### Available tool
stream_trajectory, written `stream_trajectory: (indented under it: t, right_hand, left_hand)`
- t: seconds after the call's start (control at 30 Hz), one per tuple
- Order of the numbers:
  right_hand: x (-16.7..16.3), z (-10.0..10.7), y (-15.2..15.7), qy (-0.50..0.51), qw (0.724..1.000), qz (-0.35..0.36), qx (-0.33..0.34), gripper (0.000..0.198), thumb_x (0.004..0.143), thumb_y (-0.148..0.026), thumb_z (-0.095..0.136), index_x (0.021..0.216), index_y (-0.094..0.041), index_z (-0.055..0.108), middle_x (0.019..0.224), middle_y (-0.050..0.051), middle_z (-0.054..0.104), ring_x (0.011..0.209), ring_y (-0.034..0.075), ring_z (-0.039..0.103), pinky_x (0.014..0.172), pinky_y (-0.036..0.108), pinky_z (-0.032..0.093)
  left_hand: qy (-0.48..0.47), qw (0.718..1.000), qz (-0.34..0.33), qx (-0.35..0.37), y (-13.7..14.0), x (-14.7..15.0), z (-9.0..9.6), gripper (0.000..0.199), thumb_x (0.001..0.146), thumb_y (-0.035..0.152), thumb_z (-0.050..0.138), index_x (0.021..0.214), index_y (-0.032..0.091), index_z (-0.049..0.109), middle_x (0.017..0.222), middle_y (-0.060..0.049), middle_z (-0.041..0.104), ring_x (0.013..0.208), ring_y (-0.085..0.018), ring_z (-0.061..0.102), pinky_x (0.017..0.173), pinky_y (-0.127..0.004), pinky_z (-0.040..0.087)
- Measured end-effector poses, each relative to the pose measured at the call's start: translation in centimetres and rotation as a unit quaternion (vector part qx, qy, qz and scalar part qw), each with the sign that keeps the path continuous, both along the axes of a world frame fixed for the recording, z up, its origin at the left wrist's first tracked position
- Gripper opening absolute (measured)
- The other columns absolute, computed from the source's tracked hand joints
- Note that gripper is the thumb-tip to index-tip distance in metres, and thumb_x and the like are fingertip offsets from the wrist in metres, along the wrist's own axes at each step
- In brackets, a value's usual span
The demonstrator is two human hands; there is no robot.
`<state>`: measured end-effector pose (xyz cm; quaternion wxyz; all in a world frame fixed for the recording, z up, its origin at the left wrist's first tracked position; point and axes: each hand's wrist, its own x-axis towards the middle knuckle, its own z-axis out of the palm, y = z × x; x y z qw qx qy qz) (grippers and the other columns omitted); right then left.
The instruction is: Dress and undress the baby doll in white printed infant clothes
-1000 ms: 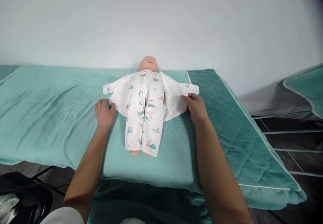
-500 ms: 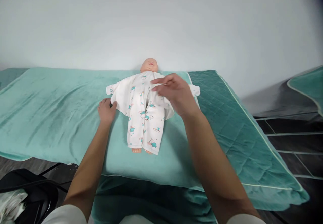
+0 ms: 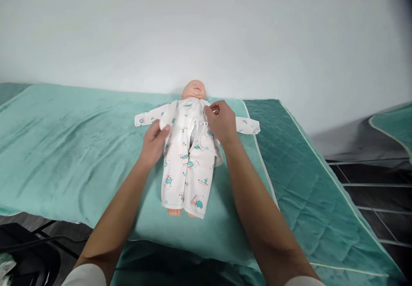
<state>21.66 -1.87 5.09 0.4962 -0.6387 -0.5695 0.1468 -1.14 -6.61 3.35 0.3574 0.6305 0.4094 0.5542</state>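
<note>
A baby doll (image 3: 194, 89) lies on its back, dressed in a white baby shirt (image 3: 189, 105) and white pants (image 3: 185, 176) with a teal and red print. My left hand (image 3: 153, 143) grips the shirt's front edge on the left, thumb and fingers closed, lifting the cloth beside the doll's chest. Over the right side of the chest, my right hand (image 3: 222, 120) is closed in a pinch at the upper end of a thin white tie string (image 3: 201, 138), which hangs in a curve down the shirt. Its other fingers are curled, and the exact hold is partly hidden.
A light teal cover (image 3: 80, 148) spreads under the doll, with a darker quilted cover (image 3: 305, 191) at right. A white wall (image 3: 206, 32) stands behind. Lower left is a black chair (image 3: 28, 251); at far right, a metal rack (image 3: 370, 186).
My left hand has moved right and up from the bed surface, raising the shirt's left panel. The right hand has come down onto the chest, and the white string now shows. The view shifted slightly.
</note>
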Motion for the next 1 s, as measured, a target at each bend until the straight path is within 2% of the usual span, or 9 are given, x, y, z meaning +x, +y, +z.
stream_trajectory:
  t: [0.1, 0.17, 0.2, 0.3, 0.4, 0.47, 0.63, 0.83, 1.0]
  right_hand:
    - [-1.1, 0.8, 2.4, -0.076, 0.995, 0.003, -0.062, 0.026, 0.087, -0.042, 0.066, 0.08, -0.022, 0.051, 0.085, 0.005, 0.063, 0.08, 0.021, 0.056, 0.081, 0.036, 0.045]
    - [-1.2, 1.0, 3.6, -0.097, 0.989, 0.007, -0.111, 0.03, 0.086, -0.045, 0.068, 0.078, -0.023, 0.048, 0.081, 0.006, 0.063, 0.077, 0.022, 0.054, 0.079, 0.036, 0.044]
    - [-1.1, 1.0, 4.0, -0.098, 0.988, 0.009, -0.122, 0.029, 0.087, -0.044, 0.067, 0.078, -0.023, 0.049, 0.08, 0.006, 0.063, 0.075, 0.022, 0.054, 0.078, 0.036, 0.044]
    - [-0.1, 0.6, 4.7, -0.077, 0.989, 0.023, -0.123, 0.023, 0.09, -0.039, 0.061, 0.076, -0.022, 0.052, 0.076, 0.004, 0.063, 0.071, 0.02, 0.053, 0.074, 0.033, 0.042]
    - [0.9, 0.5, 5.1, -0.032, 0.989, 0.058, -0.131, 0.022, 0.088, -0.033, 0.06, 0.071, -0.022, 0.054, 0.069, 0.001, 0.059, 0.066, 0.017, 0.049, 0.068, 0.03, 0.038]
    - [1.1, 0.6, 5.4, 0.017, 0.99, 0.076, -0.115, 0.024, 0.087, -0.031, 0.06, 0.066, -0.021, 0.052, 0.064, -0.001, 0.053, 0.063, 0.015, 0.045, 0.065, 0.029, 0.035]
    - [-0.3, 0.9, 6.1, 0.132, 0.99, 0.049, -0.03, 0.023, 0.089, -0.033, 0.058, 0.071, -0.02, 0.054, 0.066, -0.003, 0.052, 0.065, 0.013, 0.046, 0.066, 0.028, 0.037]
    - [-1.5, 0.6, 6.0, 0.125, 0.988, 0.053, -0.077, 0.011, 0.085, -0.028, 0.061, 0.08, -0.019, 0.064, 0.079, 0.0, 0.066, 0.075, 0.015, 0.057, 0.074, 0.03, 0.044]
    - [-1.3, 0.6, 5.7, 0.058, 0.993, 0.034, -0.092, 0.013, 0.084, -0.03, 0.063, 0.085, -0.019, 0.068, 0.089, 0.004, 0.072, 0.083, 0.02, 0.062, 0.081, 0.034, 0.046]
  left_hand:
    - [0.192, 0.967, -0.142, 0.089, -0.5, 2.0, 1.5, 0.029, 0.1, 0.042, 0.056, 0.08, 0.021, 0.061, 0.139, -0.007, 0.068, 0.14, -0.029, 0.055, 0.124, -0.047, 0.037]
    - [0.249, 0.938, -0.201, 0.135, -0.4, 2.4, 1.6, 0.03, 0.1, 0.037, 0.056, 0.075, 0.02, 0.059, 0.146, -0.007, 0.064, 0.147, -0.028, 0.049, 0.128, -0.048, 0.031]
    - [0.242, 0.938, -0.203, 0.14, -0.1, 2.4, 1.5, 0.03, 0.101, 0.035, 0.054, 0.075, 0.02, 0.059, 0.146, -0.008, 0.064, 0.144, -0.027, 0.052, 0.126, -0.047, 0.034]
    - [0.14, 0.978, -0.103, 0.111, 1.9, 2.1, 1.4, 0.029, 0.103, 0.034, 0.051, 0.081, 0.021, 0.064, 0.129, -0.009, 0.074, 0.122, -0.022, 0.068, 0.108, -0.039, 0.051]
    - [0.089, 0.994, 0.021, 0.056, 5.3, 2.7, 2.1, 0.021, 0.099, 0.035, 0.057, 0.092, 0.021, 0.071, 0.114, -0.007, 0.076, 0.107, -0.019, 0.07, 0.096, -0.033, 0.054]
    - [0.101, 0.994, 0.05, -0.001, 8.0, 3.7, 2.7, 0.018, 0.095, 0.033, 0.061, 0.098, 0.021, 0.074, 0.109, -0.005, 0.076, 0.101, -0.019, 0.069, 0.092, -0.032, 0.053]
    - [0.17, 0.981, 0.027, -0.094, 12.8, 6.8, 4.1, 0.018, 0.089, 0.031, 0.064, 0.089, 0.018, 0.076, 0.093, -0.004, 0.076, 0.086, -0.019, 0.066, 0.082, -0.031, 0.05]
    - [0.211, 0.972, 0.009, -0.106, 13.8, 7.8, 3.9, 0.01, 0.085, 0.023, 0.066, 0.076, 0.018, 0.068, 0.082, -0.003, 0.072, 0.073, -0.015, 0.06, 0.074, -0.029, 0.046]
    - [0.114, 0.988, 0.006, -0.101, 13.8, 8.0, 3.4, 0.006, 0.087, 0.022, 0.063, 0.082, 0.018, 0.064, 0.079, -0.002, 0.069, 0.074, -0.014, 0.06, 0.074, -0.028, 0.048]
